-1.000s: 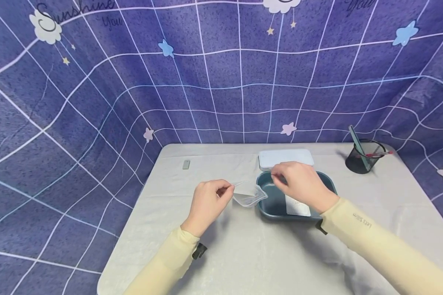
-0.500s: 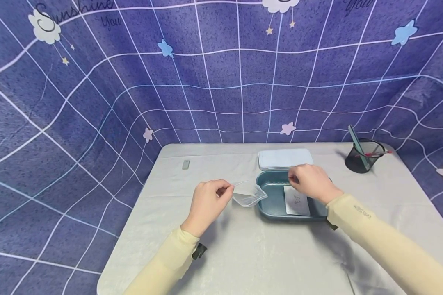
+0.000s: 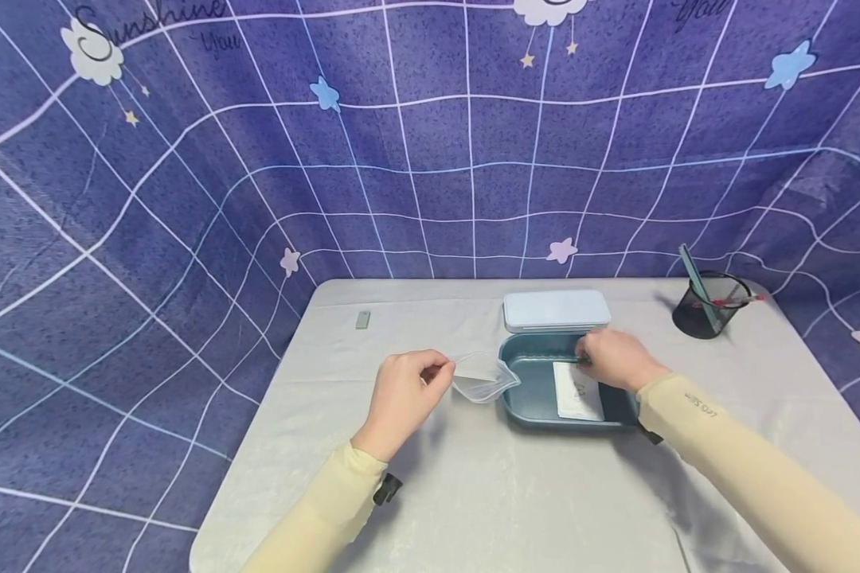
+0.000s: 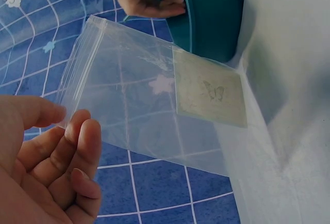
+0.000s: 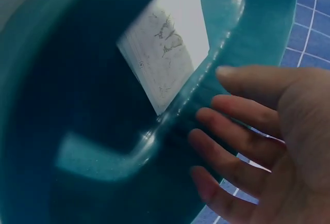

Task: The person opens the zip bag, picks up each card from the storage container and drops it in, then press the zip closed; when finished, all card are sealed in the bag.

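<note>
Zip bag (image 3: 483, 388), mid-frame: left hand (image 3: 406, 399) pinching, butterfly card (image 4: 211, 87) inside.
Teal bin (image 3: 535, 391), centre-right: I see card stack (image 3: 577, 394), right hand (image 3: 619, 360) relaxed.

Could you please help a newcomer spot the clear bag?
On the pale table, look left of the teal basin to the left hand. It pinches the clear bag: unlike the opaque basin, this is transparent and shows a butterfly-marked card inside.
</note>
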`<state>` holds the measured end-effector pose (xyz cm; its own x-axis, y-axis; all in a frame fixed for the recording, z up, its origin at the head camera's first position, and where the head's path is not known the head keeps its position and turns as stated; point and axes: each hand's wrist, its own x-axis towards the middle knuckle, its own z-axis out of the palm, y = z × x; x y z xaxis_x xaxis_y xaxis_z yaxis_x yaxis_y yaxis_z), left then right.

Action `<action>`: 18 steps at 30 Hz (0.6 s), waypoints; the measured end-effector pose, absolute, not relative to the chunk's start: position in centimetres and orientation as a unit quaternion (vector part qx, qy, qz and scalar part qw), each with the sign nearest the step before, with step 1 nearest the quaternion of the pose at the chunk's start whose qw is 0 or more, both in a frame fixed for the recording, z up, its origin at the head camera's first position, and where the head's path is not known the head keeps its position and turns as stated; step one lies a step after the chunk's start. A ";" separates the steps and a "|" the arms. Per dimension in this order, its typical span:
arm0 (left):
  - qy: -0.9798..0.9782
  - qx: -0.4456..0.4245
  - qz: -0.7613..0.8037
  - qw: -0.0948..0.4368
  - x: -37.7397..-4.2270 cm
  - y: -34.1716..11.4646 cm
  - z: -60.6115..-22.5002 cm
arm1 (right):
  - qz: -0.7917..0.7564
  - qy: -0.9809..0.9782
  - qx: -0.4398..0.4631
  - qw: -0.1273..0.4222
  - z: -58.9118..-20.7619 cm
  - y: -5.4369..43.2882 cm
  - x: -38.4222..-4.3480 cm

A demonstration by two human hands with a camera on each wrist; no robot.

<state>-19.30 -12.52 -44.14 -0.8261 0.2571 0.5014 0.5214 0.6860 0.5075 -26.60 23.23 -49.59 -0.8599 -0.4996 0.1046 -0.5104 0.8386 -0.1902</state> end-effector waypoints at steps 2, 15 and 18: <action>-0.895 -0.219 -0.333 0.200 -19.3 -12.5 -44.2 | 0.102 -0.960 0.262 -0.003 -49.7 23.2 -26.6; -0.893 -0.224 -0.332 0.206 -19.5 -12.7 -44.5 | 0.073 -0.965 0.239 -0.085 -50.9 23.0 -26.5; -0.893 -0.224 -0.331 0.205 -19.5 -12.7 -44.5 | 0.078 -0.965 0.237 -0.078 -51.2 22.9 -26.4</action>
<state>-19.49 -12.66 -44.53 -0.8151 0.2644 0.5155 0.5366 0.6802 0.4994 -26.40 22.91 -51.24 -0.8754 -0.4696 -0.1144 -0.4450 0.8755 -0.1883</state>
